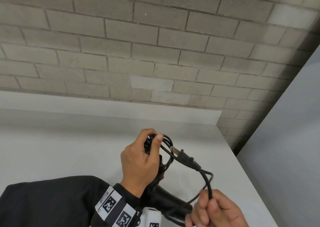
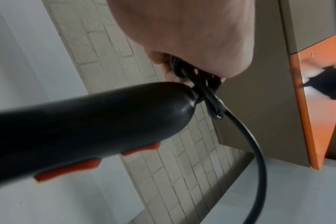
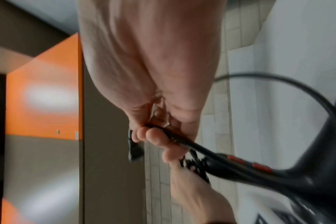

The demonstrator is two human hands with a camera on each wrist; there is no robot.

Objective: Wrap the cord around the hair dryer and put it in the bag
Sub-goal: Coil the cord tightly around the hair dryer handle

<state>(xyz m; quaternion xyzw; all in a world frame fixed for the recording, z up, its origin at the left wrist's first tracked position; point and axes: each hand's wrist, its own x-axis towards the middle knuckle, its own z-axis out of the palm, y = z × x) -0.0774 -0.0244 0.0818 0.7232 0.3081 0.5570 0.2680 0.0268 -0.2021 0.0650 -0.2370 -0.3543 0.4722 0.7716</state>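
My left hand [image 1: 154, 139] grips a bundle of black cord loops [image 1: 167, 150] at the butt of the black hair dryer [image 1: 166, 201], thumb pressed over them. In the left wrist view the hair dryer's handle [image 2: 86, 128] with its orange-red switches [image 2: 67, 171] hangs below that fist. The plug [image 1: 184, 157] sticks out right of the loops. From it the cord's free stretch [image 1: 207, 180] curves down into my right hand [image 1: 208, 203], which pinches it between thumb and fingers. The right wrist view shows these fingers [image 3: 153, 137] round the cord [image 3: 194, 146]. No bag is in view.
A white tabletop [image 1: 69, 148] lies under both hands, its right edge [image 1: 245, 174] running diagonally. Behind it stands a grey brick wall [image 1: 138, 45]. A pale grey panel [image 1: 285, 140] rises at the right. The wrist views show an orange panel [image 3: 44, 91].
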